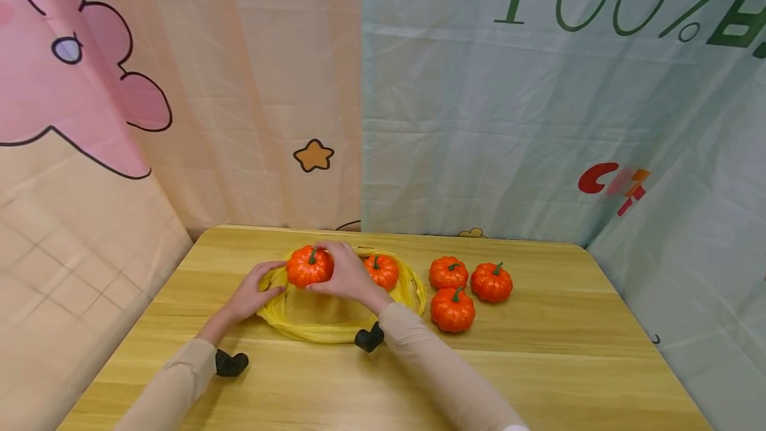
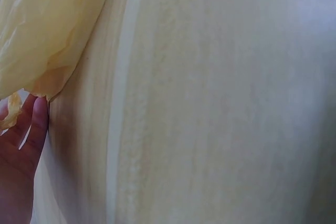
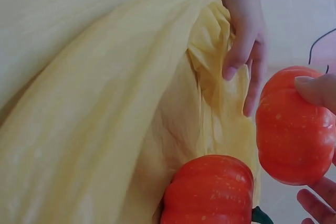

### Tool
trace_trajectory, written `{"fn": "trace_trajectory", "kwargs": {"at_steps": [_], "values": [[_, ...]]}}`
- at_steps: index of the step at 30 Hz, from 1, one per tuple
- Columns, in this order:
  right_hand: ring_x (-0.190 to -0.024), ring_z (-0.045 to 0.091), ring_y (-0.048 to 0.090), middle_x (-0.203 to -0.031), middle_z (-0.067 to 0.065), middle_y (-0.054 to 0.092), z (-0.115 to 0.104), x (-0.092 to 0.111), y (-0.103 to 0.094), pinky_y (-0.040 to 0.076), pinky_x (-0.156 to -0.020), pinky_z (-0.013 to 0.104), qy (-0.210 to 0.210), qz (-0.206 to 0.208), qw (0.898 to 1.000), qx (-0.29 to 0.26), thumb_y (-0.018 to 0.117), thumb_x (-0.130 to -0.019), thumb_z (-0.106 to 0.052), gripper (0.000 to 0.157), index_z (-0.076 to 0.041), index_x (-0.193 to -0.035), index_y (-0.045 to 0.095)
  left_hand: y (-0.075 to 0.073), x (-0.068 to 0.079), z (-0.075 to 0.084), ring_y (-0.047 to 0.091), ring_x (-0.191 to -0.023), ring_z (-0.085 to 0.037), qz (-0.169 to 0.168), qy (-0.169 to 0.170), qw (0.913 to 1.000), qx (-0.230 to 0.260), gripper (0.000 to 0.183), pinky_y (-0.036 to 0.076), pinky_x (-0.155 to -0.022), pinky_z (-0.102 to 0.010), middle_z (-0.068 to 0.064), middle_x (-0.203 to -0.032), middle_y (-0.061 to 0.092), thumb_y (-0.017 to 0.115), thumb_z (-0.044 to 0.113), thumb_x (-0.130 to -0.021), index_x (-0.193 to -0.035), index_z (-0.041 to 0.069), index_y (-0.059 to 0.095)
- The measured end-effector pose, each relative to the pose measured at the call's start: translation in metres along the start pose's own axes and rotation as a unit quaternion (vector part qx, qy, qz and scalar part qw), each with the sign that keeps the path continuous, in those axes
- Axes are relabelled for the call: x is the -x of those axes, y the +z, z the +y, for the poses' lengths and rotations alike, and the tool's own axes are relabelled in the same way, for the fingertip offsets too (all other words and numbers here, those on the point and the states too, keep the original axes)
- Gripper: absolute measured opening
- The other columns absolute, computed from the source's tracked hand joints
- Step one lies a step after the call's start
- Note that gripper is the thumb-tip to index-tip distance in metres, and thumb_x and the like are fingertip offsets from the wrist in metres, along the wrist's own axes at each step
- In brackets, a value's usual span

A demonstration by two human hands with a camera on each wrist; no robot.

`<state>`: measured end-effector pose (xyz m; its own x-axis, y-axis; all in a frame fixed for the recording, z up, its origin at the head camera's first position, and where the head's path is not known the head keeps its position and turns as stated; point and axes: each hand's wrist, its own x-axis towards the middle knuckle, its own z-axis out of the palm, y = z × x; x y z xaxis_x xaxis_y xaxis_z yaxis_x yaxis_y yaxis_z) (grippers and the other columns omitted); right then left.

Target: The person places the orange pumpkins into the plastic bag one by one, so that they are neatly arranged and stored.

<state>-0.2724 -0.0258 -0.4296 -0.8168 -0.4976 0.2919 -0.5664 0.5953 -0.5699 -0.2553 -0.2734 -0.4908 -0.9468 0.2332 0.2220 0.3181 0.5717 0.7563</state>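
Observation:
Over the left part of a yellow plastic bag (image 1: 323,333), my right hand (image 1: 349,276) grips a small orange pumpkin (image 1: 306,270) with a green stem. The right wrist view shows my thumb on one side of this pumpkin (image 3: 296,135) and fingers below it. At the bag's left rim, my left hand (image 1: 247,296) touches the plastic with thumb and fingers spread apart. In the left wrist view, its fingertips meet the crumpled bag edge (image 2: 50,80). Another orange pumpkin (image 1: 383,274) lies inside the bag, toward its right side; the bag's mouth is spread wide.
Right of the bag, three more pumpkins sit close together on the wooden table (image 1: 538,364): one at the back (image 1: 447,274), one in front (image 1: 451,311) and one at the right (image 1: 492,284). Printed curtains (image 1: 479,118) hang behind the table.

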Motion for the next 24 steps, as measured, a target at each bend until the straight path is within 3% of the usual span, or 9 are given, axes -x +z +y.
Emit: {"fn": "trace_trajectory", "kwargs": {"at_steps": [9, 24], "values": [[-0.123, 0.018, 0.046, -0.13, -0.003, 0.056, 0.006, -0.012, 0.007, 0.047, -0.099, 0.038, 0.005, -0.03, 0.999, 0.031, 0.084, -0.07, -0.039, 0.072, -0.021, -0.132, 0.052, 0.001, -0.003, -0.004, 0.035, -0.132, -0.047, -0.001, -0.001, 1.0, 0.0, 0.05, 0.024, -0.107, -0.068, -0.025, -0.139, 0.042, 0.065, 0.015, -0.091, -0.137, 0.003, 0.048], [-0.12, 0.018, 0.046, -0.126, -0.003, 0.059, 0.003, -0.02, 0.014, 0.046, -0.1, 0.035, -0.005, -0.037, 0.996, 0.076, 0.084, -0.069, -0.046, 0.072, -0.021, -0.13, 0.055, 0.001, -0.001, -0.001, 0.036, -0.13, -0.049, 0.004, 0.001, 1.0, 0.0, 0.051, 0.025, -0.107, -0.068, -0.029, -0.138, 0.042, 0.064, 0.008, -0.089, -0.136, -0.003, 0.047]]}}
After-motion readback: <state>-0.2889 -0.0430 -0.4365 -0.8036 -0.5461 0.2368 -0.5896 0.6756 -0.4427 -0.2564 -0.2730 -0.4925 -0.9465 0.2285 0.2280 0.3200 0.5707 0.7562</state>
